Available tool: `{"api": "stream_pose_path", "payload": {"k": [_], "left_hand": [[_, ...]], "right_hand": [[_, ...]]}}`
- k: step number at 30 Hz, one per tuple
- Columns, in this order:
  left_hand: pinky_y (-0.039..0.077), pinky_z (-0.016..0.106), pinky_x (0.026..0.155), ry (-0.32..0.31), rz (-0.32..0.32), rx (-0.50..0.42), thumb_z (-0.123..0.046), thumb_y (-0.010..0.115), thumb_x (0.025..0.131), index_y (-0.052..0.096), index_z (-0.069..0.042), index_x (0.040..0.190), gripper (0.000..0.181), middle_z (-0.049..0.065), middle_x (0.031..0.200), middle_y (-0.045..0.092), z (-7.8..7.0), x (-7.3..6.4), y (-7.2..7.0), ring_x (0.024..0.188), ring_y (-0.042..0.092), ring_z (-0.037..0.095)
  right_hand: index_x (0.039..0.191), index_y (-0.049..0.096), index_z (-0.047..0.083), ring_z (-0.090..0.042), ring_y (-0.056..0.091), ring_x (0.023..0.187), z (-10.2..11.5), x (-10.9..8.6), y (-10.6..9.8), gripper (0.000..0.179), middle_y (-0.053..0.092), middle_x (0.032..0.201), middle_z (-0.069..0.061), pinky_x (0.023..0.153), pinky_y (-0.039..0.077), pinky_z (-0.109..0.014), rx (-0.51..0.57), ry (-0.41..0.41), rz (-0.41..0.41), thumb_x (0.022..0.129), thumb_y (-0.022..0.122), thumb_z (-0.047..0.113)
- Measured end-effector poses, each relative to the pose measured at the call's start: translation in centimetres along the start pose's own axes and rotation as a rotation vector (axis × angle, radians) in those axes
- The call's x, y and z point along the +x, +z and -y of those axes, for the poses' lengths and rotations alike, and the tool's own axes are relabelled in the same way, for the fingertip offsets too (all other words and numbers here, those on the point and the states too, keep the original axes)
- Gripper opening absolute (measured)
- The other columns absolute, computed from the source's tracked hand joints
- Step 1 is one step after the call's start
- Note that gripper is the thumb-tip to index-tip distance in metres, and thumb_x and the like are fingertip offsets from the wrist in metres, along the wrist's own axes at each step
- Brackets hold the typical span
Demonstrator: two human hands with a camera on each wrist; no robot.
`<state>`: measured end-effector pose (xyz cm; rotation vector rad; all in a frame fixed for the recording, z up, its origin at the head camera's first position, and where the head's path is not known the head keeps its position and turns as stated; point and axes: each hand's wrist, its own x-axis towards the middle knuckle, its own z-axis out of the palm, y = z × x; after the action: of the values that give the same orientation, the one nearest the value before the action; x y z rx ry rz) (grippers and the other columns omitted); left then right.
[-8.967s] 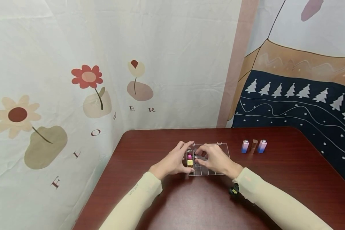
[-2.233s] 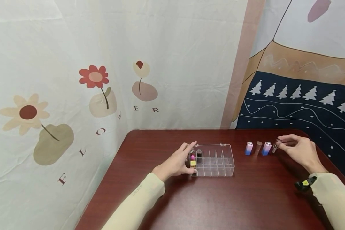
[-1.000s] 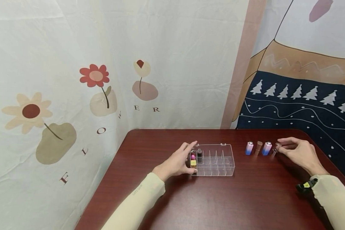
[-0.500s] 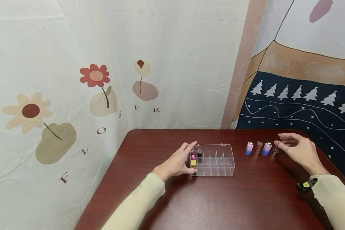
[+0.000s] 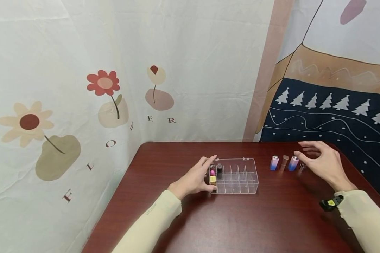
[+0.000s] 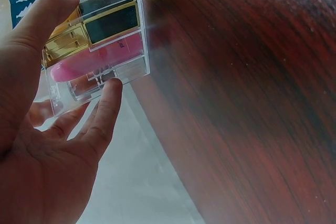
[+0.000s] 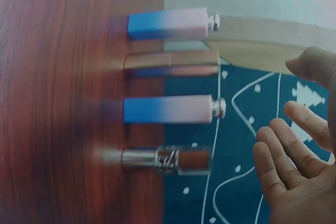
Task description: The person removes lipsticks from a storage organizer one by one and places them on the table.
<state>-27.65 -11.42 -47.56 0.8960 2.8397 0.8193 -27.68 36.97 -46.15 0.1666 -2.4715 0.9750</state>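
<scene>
My left hand (image 5: 194, 177) grips the left end of a clear compartment box (image 5: 237, 189), thumb at the front side and fingers at the back. Inside that end stand a gold-and-black lipstick (image 6: 111, 23), a pink lipstick (image 6: 100, 59) and a dark-topped tube (image 5: 220, 168). My right hand (image 5: 324, 163) hovers with nothing in it, thumb and fingers apart, by a row of upright lipsticks. These are a blue-pink lipstick (image 7: 173, 24), a rose-gold tube (image 7: 173, 64), a second blue-pink lipstick (image 7: 168, 109) and a silver lipstick with a see-through cap (image 7: 168, 161).
Both hands work over a dark red wooden table (image 5: 228, 221). Behind it hang a pale flower-print cloth (image 5: 206, 70) and a navy cloth with tree prints (image 5: 323, 119). The box's hinges face the back.
Nine seconds ago my right hand was in the box; since then the see-through-capped lipstick has joined the row. My right hand has let go of it and shifted up and left.
</scene>
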Motion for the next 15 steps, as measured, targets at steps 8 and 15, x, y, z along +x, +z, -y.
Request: {"api": "stream_pose_path", "payload": {"k": [8,15], "left_hand": [[0.065,0.036,0.105,-0.006,0.005,0.004,-0.027,0.104,0.089,0.027,-0.018,0.185,0.124,0.014,0.158,0.055,0.0,0.0,0.0,0.106,0.068,0.017],[0.065,0.037,0.106,-0.004,0.002,0.009,-0.027,0.104,0.090,0.027,-0.018,0.185,0.124,0.014,0.159,0.055,0.1,0.0,0.0,0.107,0.069,0.018]], "right_hand": [[0.149,0.078,0.010,0.004,0.075,0.107,1.9,0.1,0.9,0.052,0.076,0.136,-0.022,0.090,0.038,0.010,-0.001,-0.067,0.006,0.102,0.093,0.026],[0.150,0.077,0.012,-0.036,0.077,0.119,3.8,0.0,1.6,0.053,0.075,0.138,-0.020,0.093,0.039,0.009,0.015,-0.084,0.048,0.102,0.093,0.029]]}}
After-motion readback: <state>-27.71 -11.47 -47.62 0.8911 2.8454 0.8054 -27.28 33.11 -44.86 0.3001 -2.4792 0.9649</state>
